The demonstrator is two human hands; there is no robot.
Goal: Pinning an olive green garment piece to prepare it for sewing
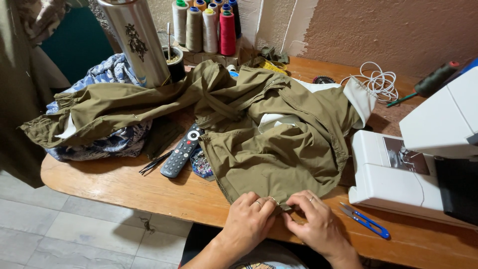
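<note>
Garment: an olive-green garment [269,134] is spread over the wooden table [124,187]; its lower edge lies at the near table edge, just in front of the person.
Left hand: the left hand [247,220] is closed on the hem, which is pinched between the fingertips.
Right hand: the right hand [318,224] is pinching the same hem, and it is touching the left hand.
Beside the right hand: small blue-handled thread snips [366,221] are lying on the table.
Right side: a white sewing machine [423,159] is placed there.
Left of the garment: a dark remote control [181,151] is seen.
Back: thread cones [206,27] and a steel flask [137,40] are standing.
</note>
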